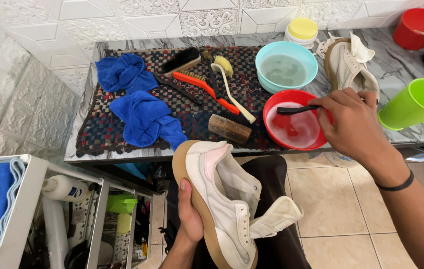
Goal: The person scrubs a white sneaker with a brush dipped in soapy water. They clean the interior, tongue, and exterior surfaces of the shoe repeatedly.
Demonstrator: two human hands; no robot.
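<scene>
A: The person's left hand (189, 219) is wrapped around the sole edge of a cream-white canvas sneaker with a tan rubber sole (222, 199), thumb pressed on the tan rim, holding it tilted over the lap below the counter edge. Its tongue hangs loose and no laces show in it.

B: And the right hand (354, 124)?

A: It is closed on the handle of a small black brush (296, 109), whose head end lies over the round red plastic bowl of cloudy water (294, 122) at the front of the marble counter (411, 134). Whether the bristles touch the water is hard to tell from this angle.

B: So how far along does the cleaning look?

A: Early to middle, as a guess. The brush is at the bowl rather than on the shoe, and the held shoe's canvas looks fairly pale, with no suds visible on it. The second cream sneaker (349, 65) lies on the counter behind the bowl, apparently waiting.

B: Anything else unused?

A: On the dark woven mat (102, 129) lie two crumpled blue cloths (142, 117), an orange-handled brush (204, 87), a white-handled brush with yellowish bristles (229, 82) and a wooden block brush (229, 128), none in hand. A light blue bowl of water (285, 67) stands behind the red one, and a lime-green plastic jug (416, 102) stands to the right. Wiping and drying seem left to do.
</scene>
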